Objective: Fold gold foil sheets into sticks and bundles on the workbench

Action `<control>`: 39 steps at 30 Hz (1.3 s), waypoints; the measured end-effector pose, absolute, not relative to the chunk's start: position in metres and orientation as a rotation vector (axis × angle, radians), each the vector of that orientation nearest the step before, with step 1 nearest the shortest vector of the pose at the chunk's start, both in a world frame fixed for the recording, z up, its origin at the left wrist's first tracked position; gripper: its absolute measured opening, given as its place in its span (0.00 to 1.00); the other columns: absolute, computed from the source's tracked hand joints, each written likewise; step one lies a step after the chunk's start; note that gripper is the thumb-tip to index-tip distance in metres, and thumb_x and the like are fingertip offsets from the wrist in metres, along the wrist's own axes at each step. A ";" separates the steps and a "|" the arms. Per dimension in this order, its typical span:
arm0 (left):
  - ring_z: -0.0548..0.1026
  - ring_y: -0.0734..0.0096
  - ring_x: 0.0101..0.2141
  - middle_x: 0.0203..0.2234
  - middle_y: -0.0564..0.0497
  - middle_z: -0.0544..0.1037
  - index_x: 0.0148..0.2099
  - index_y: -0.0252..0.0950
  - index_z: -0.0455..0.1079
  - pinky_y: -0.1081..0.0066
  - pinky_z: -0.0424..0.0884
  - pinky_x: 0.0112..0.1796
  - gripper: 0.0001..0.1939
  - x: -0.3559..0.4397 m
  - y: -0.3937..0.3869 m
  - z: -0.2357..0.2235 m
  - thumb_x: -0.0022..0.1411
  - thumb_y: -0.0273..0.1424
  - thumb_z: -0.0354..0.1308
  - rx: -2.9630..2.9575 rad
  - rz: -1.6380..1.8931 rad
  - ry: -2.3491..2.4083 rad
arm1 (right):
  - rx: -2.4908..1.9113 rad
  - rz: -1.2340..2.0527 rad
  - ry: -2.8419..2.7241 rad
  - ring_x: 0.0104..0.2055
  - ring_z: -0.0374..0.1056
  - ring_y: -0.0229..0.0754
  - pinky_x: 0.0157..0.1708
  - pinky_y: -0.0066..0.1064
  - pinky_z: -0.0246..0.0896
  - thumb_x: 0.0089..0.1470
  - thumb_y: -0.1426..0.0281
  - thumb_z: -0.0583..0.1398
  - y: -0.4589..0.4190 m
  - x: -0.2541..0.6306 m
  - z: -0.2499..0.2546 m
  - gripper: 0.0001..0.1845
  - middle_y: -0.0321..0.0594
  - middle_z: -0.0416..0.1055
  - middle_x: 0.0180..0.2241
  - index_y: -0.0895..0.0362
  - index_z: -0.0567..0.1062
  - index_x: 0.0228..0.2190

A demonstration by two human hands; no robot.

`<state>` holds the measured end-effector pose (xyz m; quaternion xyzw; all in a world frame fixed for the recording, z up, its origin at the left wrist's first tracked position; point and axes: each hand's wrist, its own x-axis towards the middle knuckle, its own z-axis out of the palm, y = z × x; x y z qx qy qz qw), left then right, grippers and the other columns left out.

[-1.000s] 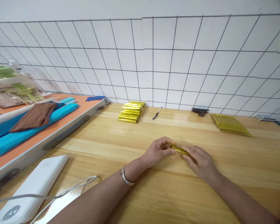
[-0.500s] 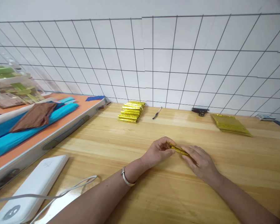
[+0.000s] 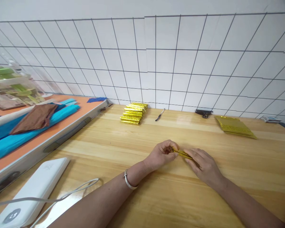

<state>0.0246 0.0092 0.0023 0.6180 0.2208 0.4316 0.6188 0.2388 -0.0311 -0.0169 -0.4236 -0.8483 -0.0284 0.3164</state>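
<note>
One slim gold foil piece is held between the left hand and the right hand, just above or on the table; which of the two cannot be told. The left hand is nearly closed, its thumb and curled index finger pinching the foil's left end. The right hand is narrow too, its longer, straighter fingers lying over the other end with the thumb beneath, so that end is hidden. The left forearm slants up from the bottom edge, a silver bangle at its wrist; the right forearm reaches in from the lower right corner, and the hands angle toward each other, fingertips near but apart.

Beyond them, gold foil rolls lie side by side, with a pen to their right. Farther right are a black clip and a flat gold packet. Near the left forearm lie a white power bank and a pale cable. At far left, brown cloth rests over blue cloth.
</note>
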 end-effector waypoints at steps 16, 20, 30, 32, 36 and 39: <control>0.69 0.73 0.34 0.35 0.47 0.71 0.32 0.31 0.64 0.71 0.65 0.38 0.10 0.026 0.013 -0.002 0.54 0.32 0.61 1.391 1.019 0.516 | -1.101 0.061 -2.170 0.43 0.66 0.43 0.44 0.37 0.63 0.55 0.74 0.56 -0.032 0.238 -0.014 0.21 0.42 0.70 0.43 0.51 0.64 0.51; 0.70 0.72 0.36 0.37 0.47 0.72 0.34 0.32 0.65 0.70 0.65 0.39 0.08 0.024 0.018 -0.012 0.56 0.31 0.58 1.489 0.988 0.581 | -1.118 0.029 -2.156 0.42 0.67 0.42 0.43 0.36 0.63 0.55 0.73 0.56 -0.030 0.239 -0.015 0.18 0.41 0.71 0.41 0.52 0.66 0.48; 0.67 0.72 0.31 0.27 0.53 0.71 0.36 0.36 0.68 0.72 0.63 0.34 0.05 0.019 0.021 -0.011 0.54 0.25 0.57 2.288 0.807 0.950 | -1.279 0.019 -2.302 0.42 0.64 0.46 0.41 0.41 0.61 0.55 0.68 0.56 -0.026 0.239 -0.015 0.15 0.43 0.72 0.39 0.55 0.70 0.45; 0.67 0.71 0.31 0.27 0.53 0.72 0.38 0.37 0.69 0.72 0.63 0.34 0.07 0.020 0.019 -0.009 0.54 0.26 0.58 2.319 0.782 0.938 | -1.286 0.027 -2.305 0.41 0.64 0.46 0.41 0.41 0.61 0.55 0.68 0.56 -0.027 0.239 -0.014 0.15 0.43 0.72 0.39 0.55 0.70 0.45; 0.68 0.70 0.34 0.29 0.53 0.73 0.38 0.37 0.70 0.72 0.63 0.36 0.06 0.022 0.019 -0.010 0.55 0.25 0.57 2.353 0.771 0.894 | -1.270 0.038 -2.312 0.41 0.64 0.45 0.41 0.40 0.61 0.55 0.69 0.56 -0.026 0.239 -0.016 0.14 0.43 0.72 0.39 0.55 0.70 0.44; 0.68 0.70 0.33 0.29 0.52 0.73 0.38 0.37 0.70 0.72 0.63 0.36 0.06 0.022 0.019 -0.012 0.56 0.25 0.57 2.344 0.791 0.905 | -1.258 0.036 -2.312 0.41 0.64 0.45 0.41 0.40 0.61 0.56 0.69 0.55 -0.026 0.239 -0.017 0.14 0.43 0.72 0.38 0.55 0.70 0.45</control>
